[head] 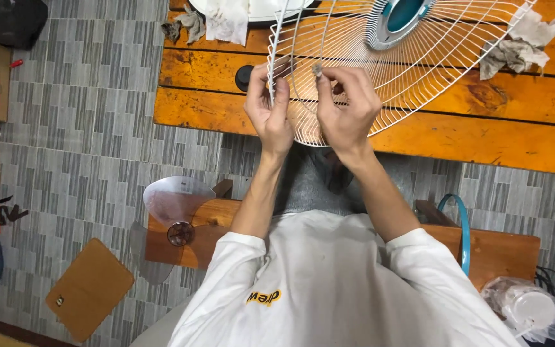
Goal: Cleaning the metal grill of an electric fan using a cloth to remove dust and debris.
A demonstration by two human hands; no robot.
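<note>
Head view: white fan grille [380,71] tilted over the table's [515,138] near edge, hub [399,16] toward the far edge. Left hand [270,112] fingers pinch its rim; right hand [348,106] fingers hold a grey cloth scrap [317,69] against the wires.

The white fan guard [380,71] runs off the top edge. A small grey scrap [317,69] between fingertips is too small to identify.

A fan guard [380,64] was held tilted over the near edge of the table [483,138], with the left hand [270,109] at its rim and the right hand [345,106] just beside it. Crumpled rags [518,45] lay on the table to the right. A fan blade [176,209] rested on the bench [496,247] below left; a flat board [89,289] lay on the floor [85,128].
</note>
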